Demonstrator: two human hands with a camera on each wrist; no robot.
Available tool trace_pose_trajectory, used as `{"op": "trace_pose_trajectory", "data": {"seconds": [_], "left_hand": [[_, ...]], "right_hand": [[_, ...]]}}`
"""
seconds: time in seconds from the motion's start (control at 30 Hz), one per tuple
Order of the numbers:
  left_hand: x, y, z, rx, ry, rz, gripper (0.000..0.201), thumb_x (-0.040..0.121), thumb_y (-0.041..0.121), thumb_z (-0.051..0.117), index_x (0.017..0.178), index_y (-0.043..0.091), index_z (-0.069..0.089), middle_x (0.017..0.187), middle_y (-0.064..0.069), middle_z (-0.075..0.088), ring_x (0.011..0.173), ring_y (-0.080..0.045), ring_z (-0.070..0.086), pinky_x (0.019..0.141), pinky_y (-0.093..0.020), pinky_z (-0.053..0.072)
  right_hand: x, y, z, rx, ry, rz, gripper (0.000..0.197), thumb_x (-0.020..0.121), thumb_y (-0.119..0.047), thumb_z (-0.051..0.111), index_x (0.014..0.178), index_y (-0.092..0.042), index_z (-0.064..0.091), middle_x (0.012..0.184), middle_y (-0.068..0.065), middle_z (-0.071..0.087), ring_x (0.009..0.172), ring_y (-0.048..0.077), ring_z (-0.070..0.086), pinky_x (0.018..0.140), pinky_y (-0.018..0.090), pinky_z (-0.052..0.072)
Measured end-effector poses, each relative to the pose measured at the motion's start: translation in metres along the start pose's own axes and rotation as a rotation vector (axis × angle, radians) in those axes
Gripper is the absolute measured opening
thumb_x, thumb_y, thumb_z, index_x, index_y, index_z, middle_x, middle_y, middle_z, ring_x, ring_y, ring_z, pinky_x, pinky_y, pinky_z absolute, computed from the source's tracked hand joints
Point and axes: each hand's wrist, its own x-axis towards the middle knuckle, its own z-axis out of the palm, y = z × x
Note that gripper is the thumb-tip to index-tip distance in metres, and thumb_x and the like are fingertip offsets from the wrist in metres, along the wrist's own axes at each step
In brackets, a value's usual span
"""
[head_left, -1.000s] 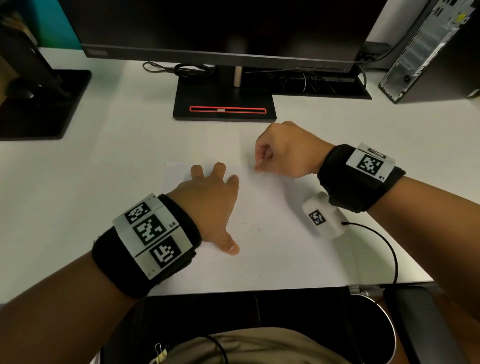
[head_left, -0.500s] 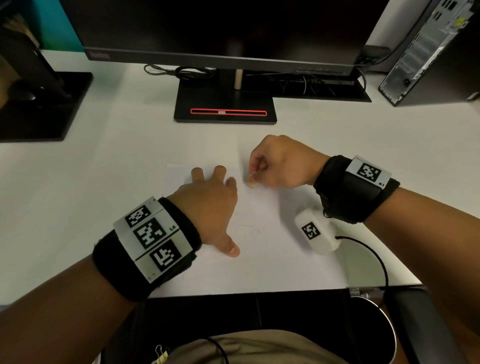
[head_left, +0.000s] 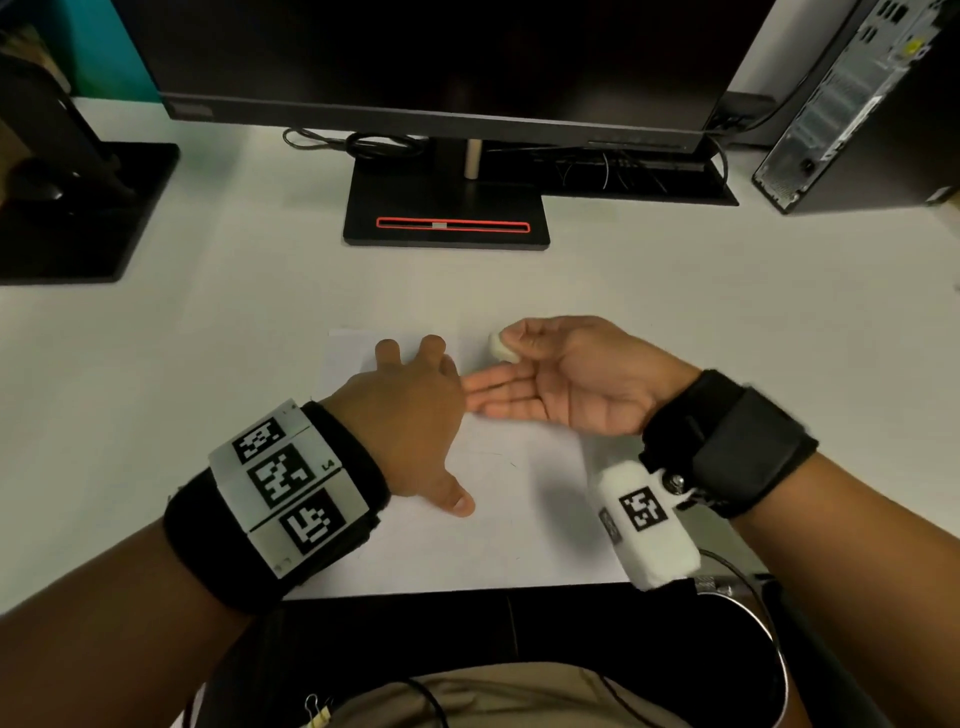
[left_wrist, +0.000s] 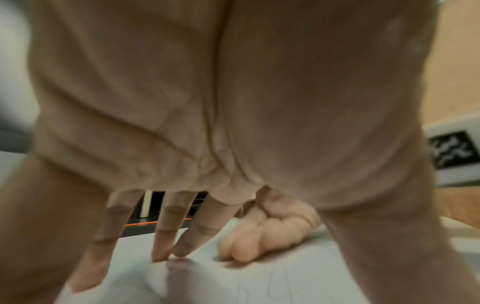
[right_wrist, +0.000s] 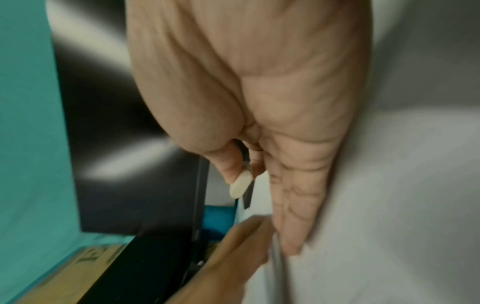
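A white sheet of paper (head_left: 498, 540) with faint pencil lines lies on the white desk (head_left: 208, 364) near its front edge. My left hand (head_left: 415, 415) rests flat on the sheet, fingers spread and straight (left_wrist: 166, 246). My right hand (head_left: 545, 384) is turned palm-up just right of it, little-finger edge on the paper. Its thumb and forefinger pinch a small white eraser (head_left: 503, 347), also seen in the right wrist view as the eraser (right_wrist: 240, 185); the other fingers lie straight.
A monitor (head_left: 441, 62) on a black stand (head_left: 447, 213) fills the back. A second black stand base (head_left: 78, 208) is at left, a computer tower (head_left: 857, 104) at right. Cables (head_left: 379, 143) lie behind the stand. A dark bin (head_left: 743, 675) sits below the desk edge.
My right hand was knuckles-up with the eraser down on the paper; it has rolled palm-up and lifted the eraser off the sheet. The left hand has stayed flat in place.
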Motion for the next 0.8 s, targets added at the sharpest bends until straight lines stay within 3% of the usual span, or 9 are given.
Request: {"op": "trace_pose_trajectory", "data": {"seconds": [0.1,0.23,0.33,0.43,0.5,0.57,0.7,0.77,0.8], "left_hand": [[-0.001,0.002,0.000,0.031,-0.029,-0.015,0.099,0.067,0.075,0.071,0.129,0.002,0.049,0.138,-0.011,0.028,0.120,-0.031,0.032,0.083,-0.037,0.052],[-0.004,0.005,-0.003,0.061,-0.048,-0.013,0.096,0.069,0.075,0.069,0.127,0.002,0.051,0.134,-0.011,0.031,0.118,-0.030,0.032,0.076,-0.033,0.046],[-0.003,0.005,-0.006,0.094,-0.056,0.000,0.097,0.072,0.075,0.067,0.132,0.001,0.049,0.135,-0.011,0.033,0.120,-0.030,0.031,0.076,-0.032,0.041],[-0.004,0.006,-0.007,0.062,-0.073,-0.005,0.102,0.073,0.073,0.067,0.140,0.000,0.042,0.146,-0.015,0.026,0.129,-0.035,0.025,0.092,-0.038,0.047],[-0.004,0.004,-0.005,0.073,-0.069,-0.008,0.105,0.074,0.074,0.065,0.143,0.000,0.038,0.150,-0.017,0.023,0.133,-0.036,0.023,0.099,-0.041,0.046],[-0.004,0.003,-0.002,0.070,-0.056,-0.012,0.112,0.073,0.076,0.065,0.147,0.000,0.029,0.154,-0.017,0.018,0.135,-0.037,0.023,0.100,-0.043,0.047],[0.001,-0.003,-0.002,0.041,-0.043,-0.052,0.125,0.073,0.078,0.063,0.154,0.000,0.009,0.161,-0.021,0.004,0.143,-0.040,0.016,0.106,-0.049,0.043],[0.007,-0.006,-0.007,0.053,-0.037,-0.075,0.125,0.073,0.080,0.059,0.155,0.001,0.008,0.160,-0.022,0.008,0.142,-0.040,0.019,0.107,-0.049,0.041],[0.011,-0.008,-0.011,0.060,-0.040,-0.081,0.124,0.072,0.081,0.059,0.154,0.002,0.012,0.158,-0.021,0.015,0.140,-0.040,0.023,0.106,-0.049,0.042]], "right_hand": [[0.008,-0.003,-0.029,0.208,0.140,-0.093,0.021,0.109,-0.020,0.039,0.110,-0.003,0.051,0.124,0.036,0.065,0.108,0.040,0.071,0.092,0.045,0.059],[-0.001,-0.017,-0.061,0.425,0.460,-0.457,0.023,0.110,-0.023,0.039,0.097,-0.011,0.055,0.136,0.029,0.060,0.102,0.032,0.074,0.091,0.039,0.061],[-0.011,-0.007,-0.045,0.435,0.348,-0.473,0.021,0.110,-0.020,0.039,0.096,-0.012,0.053,0.134,0.028,0.062,0.113,0.035,0.070,0.090,0.040,0.061],[-0.011,0.014,-0.017,0.243,0.126,-0.245,0.015,0.109,-0.016,0.039,0.097,-0.012,0.048,0.130,0.033,0.062,0.114,0.042,0.068,0.100,0.048,0.055],[-0.006,0.017,-0.015,0.167,0.096,-0.127,0.016,0.109,-0.016,0.041,0.097,-0.009,0.048,0.128,0.034,0.063,0.112,0.043,0.068,0.101,0.050,0.054],[-0.002,0.006,-0.030,0.258,0.224,-0.211,0.020,0.110,-0.017,0.037,0.098,-0.007,0.051,0.124,0.030,0.063,0.106,0.037,0.069,0.095,0.043,0.058],[-0.013,-0.015,-0.063,0.430,0.619,-0.569,0.016,0.106,-0.010,0.044,0.104,-0.005,0.058,0.103,0.016,0.063,0.092,0.029,0.069,0.088,0.038,0.061],[-0.026,-0.006,-0.048,0.400,0.485,-0.565,0.014,0.104,-0.006,0.043,0.102,-0.006,0.057,0.106,0.020,0.065,0.090,0.030,0.071,0.087,0.037,0.061],[-0.032,0.004,-0.034,0.348,0.359,-0.478,0.014,0.103,-0.004,0.043,0.100,-0.008,0.055,0.110,0.024,0.066,0.091,0.033,0.072,0.086,0.038,0.061]]}}
